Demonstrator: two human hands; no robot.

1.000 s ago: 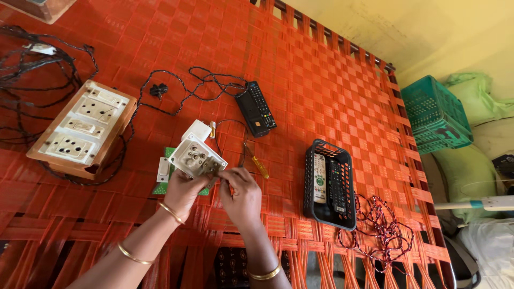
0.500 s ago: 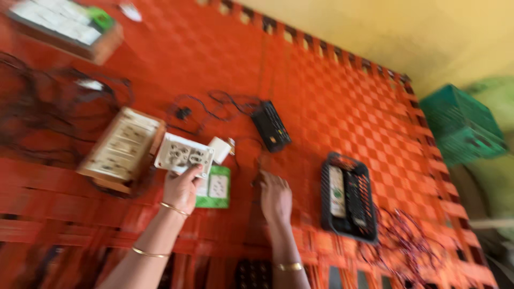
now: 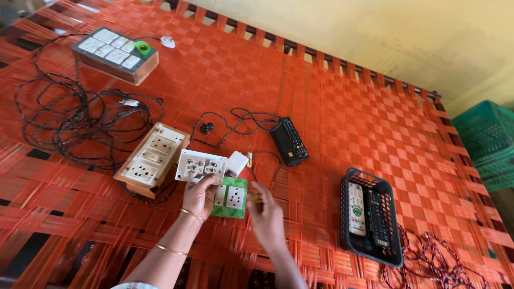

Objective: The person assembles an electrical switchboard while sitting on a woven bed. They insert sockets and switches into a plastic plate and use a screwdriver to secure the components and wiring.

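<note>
Start at the woven bed's [image 3: 332, 96] left side: a tangle of black cable [image 3: 80, 120] sprawls across the orange webbing there, and toward the far left corner sits a wooden switchboard [image 3: 115, 53] with a green tape roll [image 3: 142, 47] on it. Nearer you, a second wooden socket board [image 3: 151, 159] lies with its long axis running from the near edge toward the far edge, tilted slightly right.

Your left hand [image 3: 199, 197] grips the white socket plate [image 3: 201, 166] from below, fingers closed on its lower edge. The plate is lifted off the webbing, face toward you, its long axis running left to right, just beside the socket board. Under it lies a green socket plate [image 3: 231, 198], and a white adapter [image 3: 236, 162] sits just beyond.

Your right hand [image 3: 266, 217] is blurred; something small and yellowish shows at its fingertips, but you cannot tell whether the grip is closed on it.

A black remote [image 3: 289, 142] points toward the far edge. Open webbing follows, then a black basket [image 3: 347, 214] of remotes near the near right edge, with red-black wire [image 3: 444, 262] beside it. The far half of the bed is bare weave.
</note>
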